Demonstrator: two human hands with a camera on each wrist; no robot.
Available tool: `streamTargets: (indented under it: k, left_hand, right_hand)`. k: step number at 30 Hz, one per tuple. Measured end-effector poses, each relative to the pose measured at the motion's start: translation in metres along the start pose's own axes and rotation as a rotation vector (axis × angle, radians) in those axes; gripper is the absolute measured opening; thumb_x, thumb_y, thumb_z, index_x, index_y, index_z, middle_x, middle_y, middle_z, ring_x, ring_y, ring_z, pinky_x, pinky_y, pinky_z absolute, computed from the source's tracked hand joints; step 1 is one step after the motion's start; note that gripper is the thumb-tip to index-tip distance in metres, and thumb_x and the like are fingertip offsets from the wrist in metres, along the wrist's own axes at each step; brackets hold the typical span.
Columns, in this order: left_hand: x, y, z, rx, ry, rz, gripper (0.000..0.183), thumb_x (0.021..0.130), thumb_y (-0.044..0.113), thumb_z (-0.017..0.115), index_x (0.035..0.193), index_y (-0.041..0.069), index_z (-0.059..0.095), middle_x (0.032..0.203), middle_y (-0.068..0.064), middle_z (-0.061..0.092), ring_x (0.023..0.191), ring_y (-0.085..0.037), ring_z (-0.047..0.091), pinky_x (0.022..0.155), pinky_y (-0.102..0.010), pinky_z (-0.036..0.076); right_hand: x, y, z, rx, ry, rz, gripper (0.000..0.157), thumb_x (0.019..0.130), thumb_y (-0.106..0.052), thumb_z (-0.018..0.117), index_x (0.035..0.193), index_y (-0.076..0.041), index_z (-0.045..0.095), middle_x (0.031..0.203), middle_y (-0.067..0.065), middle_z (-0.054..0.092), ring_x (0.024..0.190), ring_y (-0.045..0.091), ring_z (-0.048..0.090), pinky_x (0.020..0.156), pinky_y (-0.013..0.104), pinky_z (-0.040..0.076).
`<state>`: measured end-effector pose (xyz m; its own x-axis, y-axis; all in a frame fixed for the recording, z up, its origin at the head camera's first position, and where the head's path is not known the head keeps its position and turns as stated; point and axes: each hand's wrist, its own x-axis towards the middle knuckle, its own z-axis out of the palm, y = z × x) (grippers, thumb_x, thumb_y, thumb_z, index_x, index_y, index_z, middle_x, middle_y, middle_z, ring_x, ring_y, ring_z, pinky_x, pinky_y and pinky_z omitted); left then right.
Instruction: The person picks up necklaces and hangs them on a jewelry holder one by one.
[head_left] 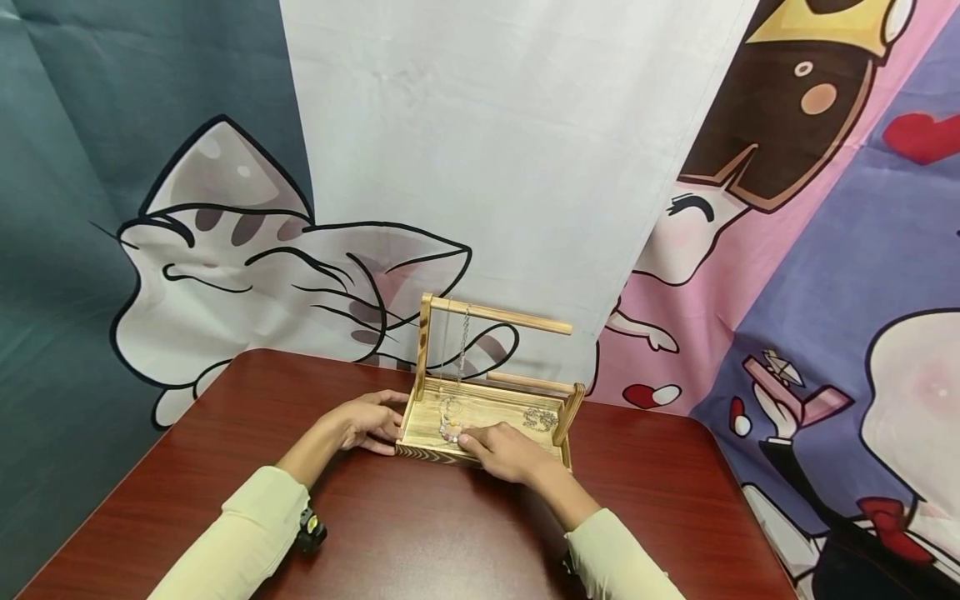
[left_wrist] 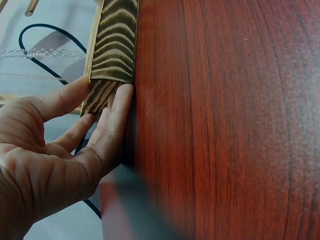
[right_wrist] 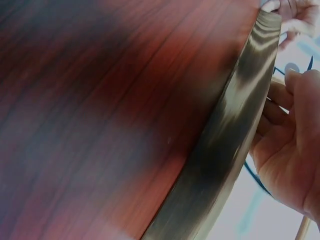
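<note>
A wooden jewelry stand with a shallow tray base and two crossbars sits on the table. My left hand grips its left end; in the left wrist view the thumb lies along the rim and the fingers against the outer end. Over the tray's front wall reaches my right hand, thumb and forefinger pinching a beaded bracelet near the tray floor. The curled fingers of the right hand show behind the front wall in the right wrist view, where the bracelet is mostly hidden.
Chain necklaces hang from the left part of the upper bar. A coiled chain lies at the tray's right end. The reddish-brown table extends around the stand, and a printed cartoon curtain hangs behind.
</note>
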<state>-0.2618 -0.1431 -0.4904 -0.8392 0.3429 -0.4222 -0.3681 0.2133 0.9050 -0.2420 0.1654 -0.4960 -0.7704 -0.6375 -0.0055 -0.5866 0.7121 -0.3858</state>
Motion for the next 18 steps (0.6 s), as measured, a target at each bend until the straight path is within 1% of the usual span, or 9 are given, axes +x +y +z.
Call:
streamTargets:
  k: [3,4,6,8,10,12,13,16,18]
  left_hand:
    - [0.0,0.0,0.0,0.001,0.001,0.0,0.09,0.09,-0.016,0.063,0.173,0.003,0.031,0.146,-0.03,0.069,0.099,-0.021,0.078,0.082,-0.041,0.07]
    - [0.001,-0.001,0.0,0.002,0.001,0.0,0.09,0.09,-0.016,0.063,0.173,0.003,0.031,0.146,-0.029,0.069,0.099,-0.021,0.078,0.082,-0.041,0.07]
    - [0.001,-0.001,0.0,0.003,0.0,-0.001,0.091,0.09,-0.016,0.063,0.173,0.003,0.031,0.146,-0.029,0.069,0.099,-0.021,0.078,0.082,-0.041,0.07]
    - [0.001,-0.001,0.001,0.005,0.0,-0.001,0.091,0.091,-0.016,0.063,0.173,0.003,0.031,0.146,-0.029,0.069,0.099,-0.021,0.078,0.083,-0.041,0.071]
    - [0.001,0.0,0.001,0.005,0.001,0.0,0.091,0.091,-0.016,0.063,0.173,0.003,0.031,0.146,-0.029,0.068,0.1,-0.021,0.078,0.083,-0.042,0.071]
    - [0.002,0.0,0.001,0.006,0.002,0.002,0.09,0.091,-0.016,0.063,0.173,0.003,0.031,0.146,-0.03,0.068,0.1,-0.021,0.078,0.084,-0.042,0.071]
    - [0.002,-0.001,0.001,0.006,0.003,0.003,0.09,0.091,-0.016,0.063,0.173,0.003,0.031,0.146,-0.03,0.068,0.099,-0.021,0.078,0.084,-0.042,0.071]
    - [0.001,-0.001,0.0,0.009,0.004,0.001,0.09,0.091,-0.015,0.064,0.173,0.003,0.031,0.145,-0.029,0.068,0.099,-0.021,0.078,0.084,-0.042,0.071]
    - [0.001,-0.001,0.0,0.009,0.007,-0.003,0.09,0.091,-0.015,0.064,0.173,0.003,0.031,0.145,-0.029,0.068,0.098,-0.02,0.077,0.083,-0.042,0.07]
  right_hand:
    - [-0.007,0.008,-0.004,0.009,0.011,0.008,0.046,0.123,-0.038,0.043,0.142,-0.015,0.078,0.134,0.006,0.083,0.131,0.028,0.077,0.117,0.05,0.06]
    - [-0.009,0.011,-0.004,0.006,0.016,0.011,0.045,0.123,-0.039,0.044,0.138,-0.016,0.079,0.129,0.005,0.084,0.127,0.026,0.079,0.115,0.05,0.061]
    - [-0.012,0.017,-0.006,0.01,0.024,0.02,0.042,0.122,-0.04,0.044,0.129,-0.019,0.081,0.112,0.001,0.083,0.114,0.02,0.08,0.11,0.048,0.063]
    - [-0.015,0.022,-0.009,0.007,0.032,0.039,0.04,0.122,-0.04,0.045,0.111,-0.021,0.079,0.089,-0.003,0.074,0.097,0.014,0.074,0.099,0.044,0.063]
    - [-0.018,0.027,-0.012,0.005,0.046,0.064,0.04,0.122,-0.04,0.046,0.094,-0.023,0.07,0.073,-0.008,0.054,0.082,0.011,0.062,0.086,0.04,0.058]
    - [-0.022,0.031,-0.015,0.002,0.062,0.086,0.044,0.121,-0.039,0.048,0.082,-0.024,0.06,0.068,-0.011,0.039,0.073,0.009,0.052,0.077,0.035,0.051]
    - [-0.023,0.033,-0.016,-0.007,0.069,0.095,0.045,0.121,-0.038,0.049,0.078,-0.026,0.054,0.067,-0.012,0.034,0.07,0.009,0.049,0.074,0.033,0.048]
    - [-0.025,0.037,-0.018,-0.014,0.09,0.104,0.048,0.121,-0.037,0.05,0.074,-0.027,0.048,0.066,-0.013,0.032,0.067,0.008,0.044,0.071,0.03,0.044]
    - [-0.025,0.038,-0.018,-0.018,0.095,0.099,0.047,0.121,-0.038,0.05,0.075,-0.027,0.05,0.067,-0.013,0.034,0.069,0.008,0.046,0.072,0.03,0.044]
